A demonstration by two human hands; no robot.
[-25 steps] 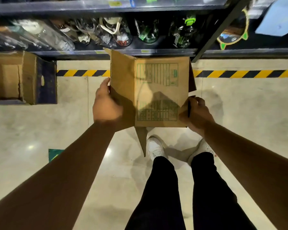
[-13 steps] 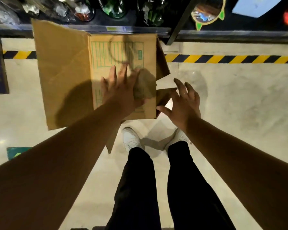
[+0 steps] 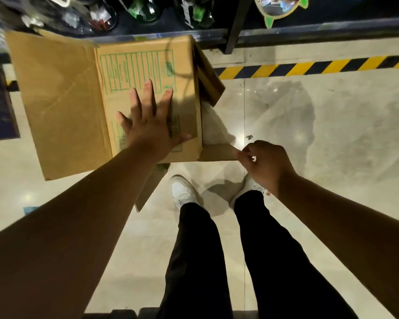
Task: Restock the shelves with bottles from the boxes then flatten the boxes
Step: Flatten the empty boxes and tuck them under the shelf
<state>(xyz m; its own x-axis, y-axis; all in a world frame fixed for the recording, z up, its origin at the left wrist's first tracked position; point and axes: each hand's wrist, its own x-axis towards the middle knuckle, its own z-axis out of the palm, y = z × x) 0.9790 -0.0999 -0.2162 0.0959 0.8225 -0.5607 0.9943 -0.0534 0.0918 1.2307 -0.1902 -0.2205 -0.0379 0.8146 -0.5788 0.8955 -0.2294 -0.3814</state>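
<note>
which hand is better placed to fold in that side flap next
Right, probably: the right hand pinches the side flap at its edge, while the left hand lies spread flat on the box, bracing it.

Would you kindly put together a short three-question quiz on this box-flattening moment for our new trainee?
1. True or false: the left hand lies flat, fingers spread, on the cardboard box.
2. The right hand pinches: A) a bottle; B) a box flap; C) nothing.
3. Fill in: the striped floor tape is yellow and ____.

Key: 1 true; 2 B; 3 black.
</note>
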